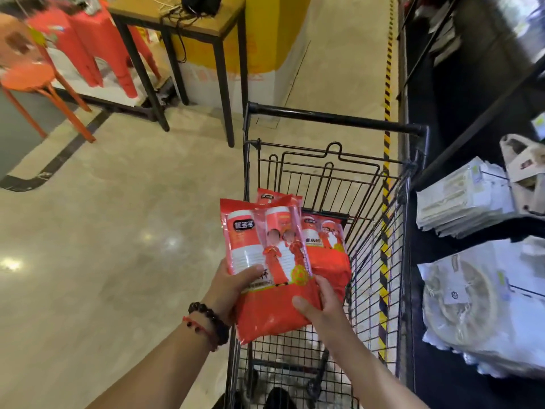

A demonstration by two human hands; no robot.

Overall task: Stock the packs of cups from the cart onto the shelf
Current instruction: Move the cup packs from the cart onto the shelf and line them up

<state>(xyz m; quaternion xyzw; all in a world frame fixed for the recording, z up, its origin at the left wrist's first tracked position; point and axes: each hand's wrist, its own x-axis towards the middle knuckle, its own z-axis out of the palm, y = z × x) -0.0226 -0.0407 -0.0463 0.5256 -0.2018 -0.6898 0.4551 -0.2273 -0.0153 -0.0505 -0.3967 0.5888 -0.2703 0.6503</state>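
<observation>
Both hands, left hand [228,286] and right hand [320,302], grip a red pack of cups [265,261] above the cart [383,219]; its Chinese label is too blurred to read.

Orange round stool [28,76] far left, red plastic stools [88,45], wooden-topped black-framed table [180,13], yellow-black floor tape [386,160]

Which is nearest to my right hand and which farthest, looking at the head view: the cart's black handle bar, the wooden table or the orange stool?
From the right hand:
1. Cart handle bar, straight ahead above the basket.
2. Wooden table, farther ahead, to the left.
3. Orange stool, far left.
</observation>
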